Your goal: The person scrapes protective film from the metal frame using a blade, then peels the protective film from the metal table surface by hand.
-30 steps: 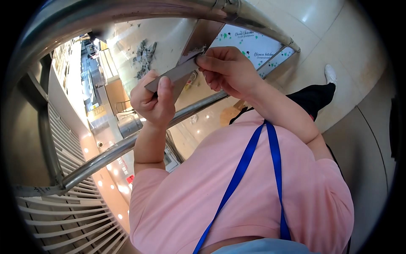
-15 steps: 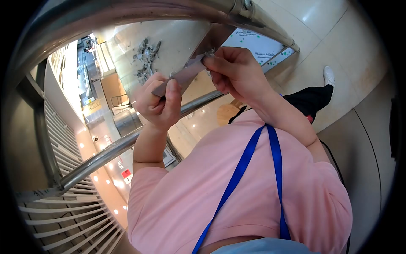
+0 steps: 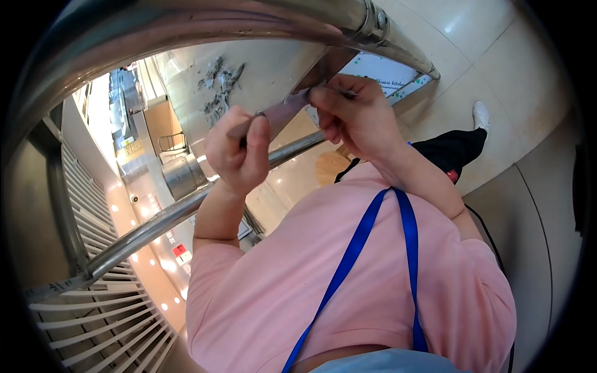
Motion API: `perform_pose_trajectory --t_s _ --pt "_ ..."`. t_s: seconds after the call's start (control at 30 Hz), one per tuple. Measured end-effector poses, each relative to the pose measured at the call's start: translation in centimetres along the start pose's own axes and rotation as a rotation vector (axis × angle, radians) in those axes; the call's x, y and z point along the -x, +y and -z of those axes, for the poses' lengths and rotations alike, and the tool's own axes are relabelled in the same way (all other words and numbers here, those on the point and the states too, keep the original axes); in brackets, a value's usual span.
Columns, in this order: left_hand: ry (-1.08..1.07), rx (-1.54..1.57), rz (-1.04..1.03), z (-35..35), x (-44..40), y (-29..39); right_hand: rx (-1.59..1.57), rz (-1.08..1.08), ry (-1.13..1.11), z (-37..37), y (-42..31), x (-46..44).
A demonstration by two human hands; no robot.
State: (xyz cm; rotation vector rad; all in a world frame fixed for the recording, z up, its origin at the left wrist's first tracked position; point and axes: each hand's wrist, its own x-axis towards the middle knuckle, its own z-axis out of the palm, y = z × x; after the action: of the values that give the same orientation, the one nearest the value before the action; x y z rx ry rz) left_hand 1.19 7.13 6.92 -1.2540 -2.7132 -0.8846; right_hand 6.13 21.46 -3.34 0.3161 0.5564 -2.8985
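Note:
Between my two hands stretches a flat, thin grey-brown strip; its material I cannot make out. My left hand is closed round its near end, with the thumb pressed on top. At the far end my right hand pinches the strip's edge between thumb and fingers. The fingertips partly hide what lies there. Beyond my left hand, a pile of grey torn shreds lies on a pale flat surface.
A thick metal tube curves across the top, and a thinner metal bar runs below my hands. White slats stand at lower left. A printed white panel is at upper right, beside the tiled floor.
Both hands have shifted slightly, the right one a little right and down. The strip stays between them, and the view has tilted a bit.

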Motion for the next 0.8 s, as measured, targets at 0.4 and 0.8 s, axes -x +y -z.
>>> perform_pose_trajectory --t_s 0.4,0.8 --pt "0.032 0.041 0.077 -3.0 0.8 -1.5 0.133 0.069 -0.086 3.8 0.9 -0.7" --pt "0.122 0.312 -0.272 -5.0 2.8 -1.7 0.974 0.476 -0.312 3.6 -2.4 2.8"
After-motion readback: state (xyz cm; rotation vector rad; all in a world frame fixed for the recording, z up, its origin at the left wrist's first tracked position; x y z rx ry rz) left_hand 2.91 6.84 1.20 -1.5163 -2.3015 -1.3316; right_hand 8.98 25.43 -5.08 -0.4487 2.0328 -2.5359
